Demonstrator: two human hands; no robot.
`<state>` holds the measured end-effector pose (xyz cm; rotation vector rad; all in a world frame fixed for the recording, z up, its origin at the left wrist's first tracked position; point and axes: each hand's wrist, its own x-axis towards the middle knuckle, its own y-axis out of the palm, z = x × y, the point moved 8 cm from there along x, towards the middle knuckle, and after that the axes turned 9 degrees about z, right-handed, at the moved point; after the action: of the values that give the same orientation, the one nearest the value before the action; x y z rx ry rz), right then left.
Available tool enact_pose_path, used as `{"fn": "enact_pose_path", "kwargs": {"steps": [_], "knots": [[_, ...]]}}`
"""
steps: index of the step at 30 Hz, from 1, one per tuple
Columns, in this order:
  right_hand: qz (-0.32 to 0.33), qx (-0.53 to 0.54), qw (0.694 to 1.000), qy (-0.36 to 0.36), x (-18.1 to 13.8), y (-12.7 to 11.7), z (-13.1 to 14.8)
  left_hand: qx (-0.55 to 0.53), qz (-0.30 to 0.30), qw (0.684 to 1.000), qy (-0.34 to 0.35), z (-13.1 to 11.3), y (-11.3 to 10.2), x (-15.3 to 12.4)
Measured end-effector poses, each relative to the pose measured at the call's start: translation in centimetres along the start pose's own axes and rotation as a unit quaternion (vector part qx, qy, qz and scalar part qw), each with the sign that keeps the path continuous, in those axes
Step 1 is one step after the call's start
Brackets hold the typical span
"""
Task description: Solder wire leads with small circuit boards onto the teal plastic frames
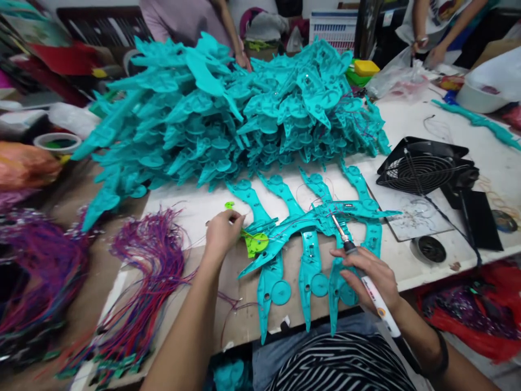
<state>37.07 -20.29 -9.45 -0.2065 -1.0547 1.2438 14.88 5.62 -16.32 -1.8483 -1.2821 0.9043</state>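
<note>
My right hand grips a white-handled soldering iron like a pen, its tip resting on a teal plastic shell that lies crosswise over a row of similar shells. My left hand pinches something thin, hard to make out, just left of a lime-green part on that shell. Fine wires run along the crosswise shell.
A big heap of teal plastic shells fills the back of the table. Bundles of purple and red wires lie at left. A black fan and stand sit at right. Other people's hands work at the far side.
</note>
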Motion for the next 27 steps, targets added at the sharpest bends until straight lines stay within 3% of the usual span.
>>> {"fn": "enact_pose_path", "kwargs": {"steps": [3,6,9,15,19,23,27], "knots": [[-0.033,-0.009,0.999,0.020,-1.0,-1.9,-1.5,-0.203,-0.046,0.978,-0.025,0.8,-1.2,-1.0],[-0.080,-0.014,0.995,0.051,-2.3,-3.7,-3.2,-0.371,-0.027,0.927,-0.041,1.0,-1.6,-2.1],[-0.108,-0.037,0.989,0.093,-3.3,-4.8,-4.5,-0.453,-0.008,0.889,-0.069,1.0,-2.2,-3.3],[-0.139,-0.055,0.985,0.084,-3.2,-5.8,-4.8,-0.515,-0.023,0.850,-0.109,0.8,-3.3,-5.2],[-0.171,-0.066,0.976,0.115,-3.2,-6.6,-5.3,-0.534,-0.039,0.836,-0.122,0.9,-3.3,-6.0],[-0.191,-0.076,0.965,0.162,-3.4,-7.4,-6.2,-0.547,-0.046,0.827,-0.122,1.4,-3.1,-5.9],[-0.181,-0.068,0.965,0.179,-3.4,-7.7,-6.5,-0.534,-0.045,0.838,-0.106,1.6,-2.7,-6.0]]}}
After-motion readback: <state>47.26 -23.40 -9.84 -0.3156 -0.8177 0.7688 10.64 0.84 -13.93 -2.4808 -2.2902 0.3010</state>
